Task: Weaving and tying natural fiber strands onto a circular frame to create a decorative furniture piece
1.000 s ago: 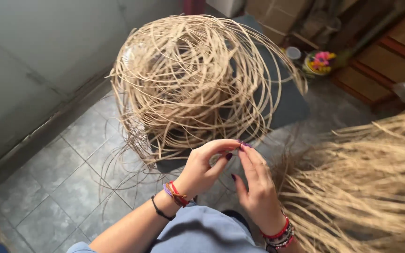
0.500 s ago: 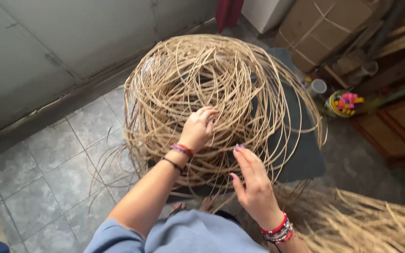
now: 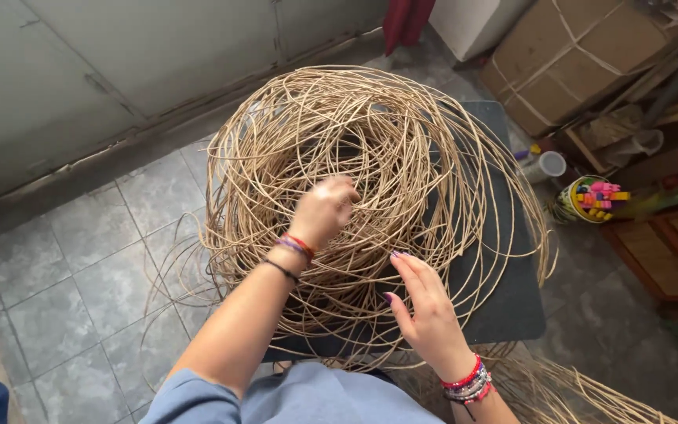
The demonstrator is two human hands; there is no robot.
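My left hand (image 3: 322, 210) is curled into the big round tangle of thin tan rattan strands (image 3: 370, 165) at mid-frame. Fingertips are buried, so can't tell if I've actually pinched a strand. The coil hides most of the dark square tabletop (image 3: 504, 290) under it. My right hand (image 3: 425, 310), lower centre, has its fingers spread loose, resting on the springy outer loops.

Grey tiled floor (image 3: 80, 283); pale panelled wall (image 3: 103, 71); strapped cardboard box (image 3: 574, 63) — wooden shelving (image 3: 668, 243) at right
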